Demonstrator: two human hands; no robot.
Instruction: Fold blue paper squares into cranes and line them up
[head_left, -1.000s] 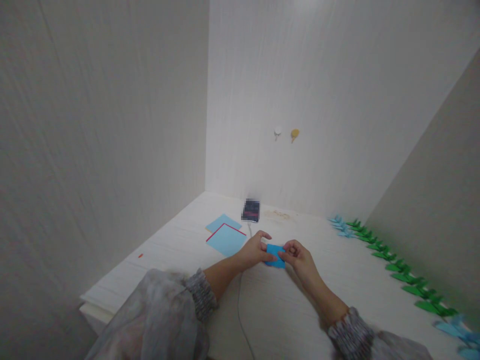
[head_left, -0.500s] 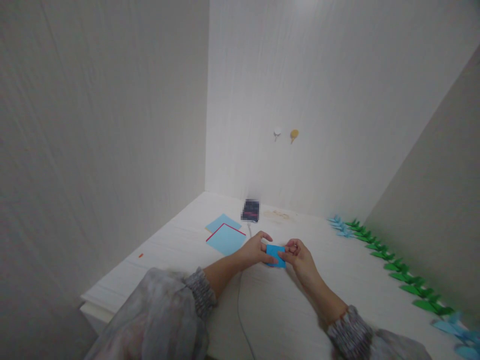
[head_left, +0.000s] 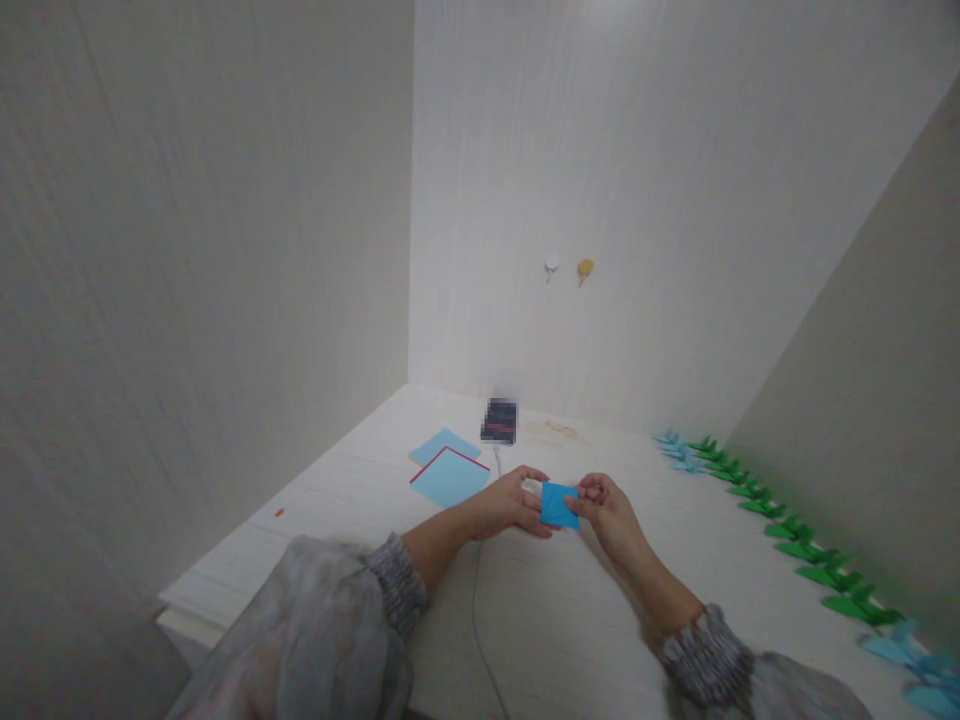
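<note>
A small folded piece of blue paper [head_left: 558, 504] is held just above the white table [head_left: 360, 490], between both my hands. My left hand [head_left: 514, 503] pinches its left side, thumb below and fingers curled over the top. On the paper's right edge my right hand [head_left: 606, 507] is closed in a pinch. Both wrists rest low over the tabletop, in grey patterned sleeves.
A stack of light blue paper squares [head_left: 450, 476] with a red edge lies to the left. A blurred dark phone [head_left: 500, 421] with a white cable [head_left: 475, 610] sits behind. Folded green pieces [head_left: 787, 540] and light blue pieces [head_left: 911, 665] line the right wall. Two hooks [head_left: 568, 268] are on the back wall.
The blue paper has been lifted and turned from lying flatter and wider to standing more upright and square. Both hands shifted slightly up with it.
</note>
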